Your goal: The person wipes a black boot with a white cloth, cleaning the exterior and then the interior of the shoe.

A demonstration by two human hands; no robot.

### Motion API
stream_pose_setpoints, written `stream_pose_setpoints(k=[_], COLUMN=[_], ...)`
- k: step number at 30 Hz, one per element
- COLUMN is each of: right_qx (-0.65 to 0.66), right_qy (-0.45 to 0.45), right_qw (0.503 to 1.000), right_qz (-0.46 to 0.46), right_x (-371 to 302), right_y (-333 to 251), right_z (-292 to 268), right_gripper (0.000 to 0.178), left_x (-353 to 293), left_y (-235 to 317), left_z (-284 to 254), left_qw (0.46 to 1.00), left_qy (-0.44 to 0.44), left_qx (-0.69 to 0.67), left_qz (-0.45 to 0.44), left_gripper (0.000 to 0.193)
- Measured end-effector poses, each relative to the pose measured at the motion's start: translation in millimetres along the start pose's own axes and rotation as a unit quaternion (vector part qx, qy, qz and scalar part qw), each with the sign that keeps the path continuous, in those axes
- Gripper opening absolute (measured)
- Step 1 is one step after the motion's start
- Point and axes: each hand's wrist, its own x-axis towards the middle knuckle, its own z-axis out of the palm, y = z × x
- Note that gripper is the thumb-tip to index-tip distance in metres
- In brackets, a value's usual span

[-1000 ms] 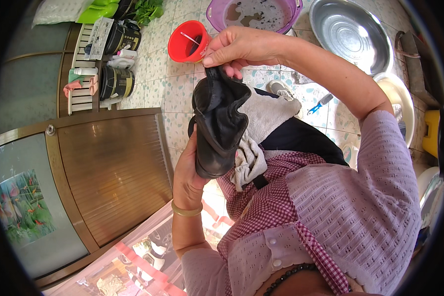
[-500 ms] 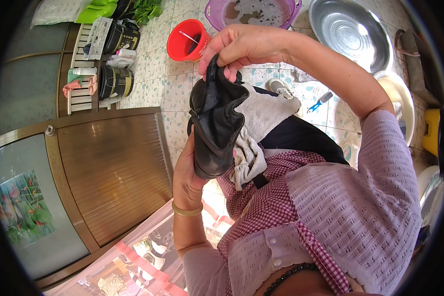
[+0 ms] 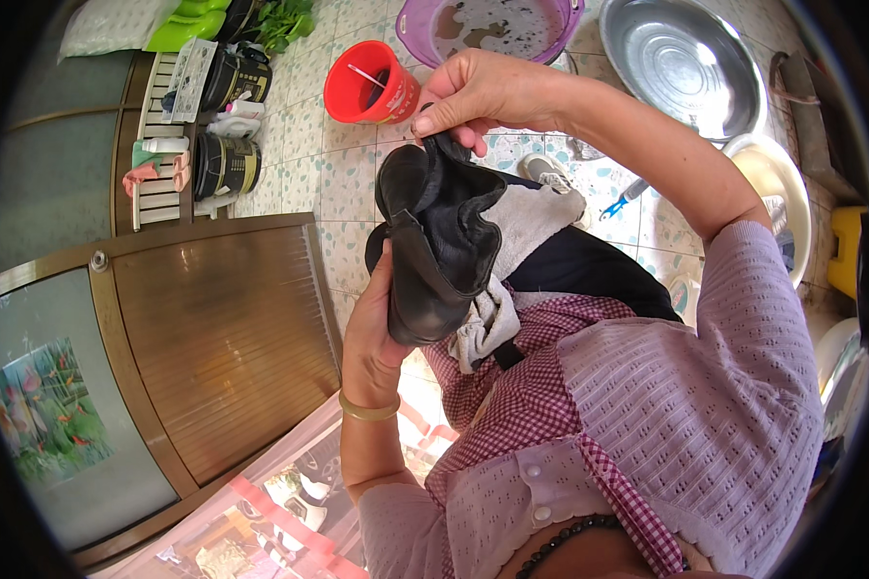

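A black leather boot [image 3: 436, 246] is held up over my lap, its soft upper creased and gaping. My left hand [image 3: 369, 333] is wrapped round the boot's lower, nearer end, with the thumb along its side. At the far end my right hand [image 3: 462, 101] pinches the edge of the upper between thumb and fingers. Behind the boot a greyish-white cloth [image 3: 531, 217] lies across my dark trousers, and its crumpled end hangs beside the checked apron [image 3: 512, 415]. The boot's underside is hidden from view.
A red bucket [image 3: 396, 104] with a thin white stick in it stands just beyond my right hand. Past it are a purple basin [image 3: 413, 34] of murky water and a metal basin [image 3: 676, 72]. A blue-handled brush [image 3: 626, 199] lies on the tiles; a brown door [image 3: 222, 347] is at left.
The boot has turned slightly, and its upper has swung to the right. My right hand has shifted a little right and still pinches the edge; my left hand keeps its hold.
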Motion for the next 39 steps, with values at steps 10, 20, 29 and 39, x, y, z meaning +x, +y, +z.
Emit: stream_pose_setpoints(k=[10, 20, 29, 39], right_qx=[0.053, 0.014, 0.019, 0.113], right_qy=[-0.059, -0.014, 0.016, -0.04], right_qw=[0.996, 0.999, 0.999, 0.991], right_qz=[-0.041, -0.047, -0.022, -0.061], right_x=[-12, -10, -12, -17], right_y=[1, 8, 9, 14], right_z=[-12, -12, -14, -19], right_gripper=[0.02, 0.017, 0.017, 0.025], left_x=[-2, 4, 12, 6], left_y=[-1, -3, -3, -4], left_z=[11, 14, 6, 16], left_qw=[0.999, 0.996, 0.999, 0.999], left_qy=[-0.005, -0.033, -0.01, -0.027], left_qx=[0.033, 0.08, 0.04, 0.031], left_qz=[0.004, 0.008, -0.019, -0.01], left_gripper=[0.048, 0.048, 0.048, 0.049])
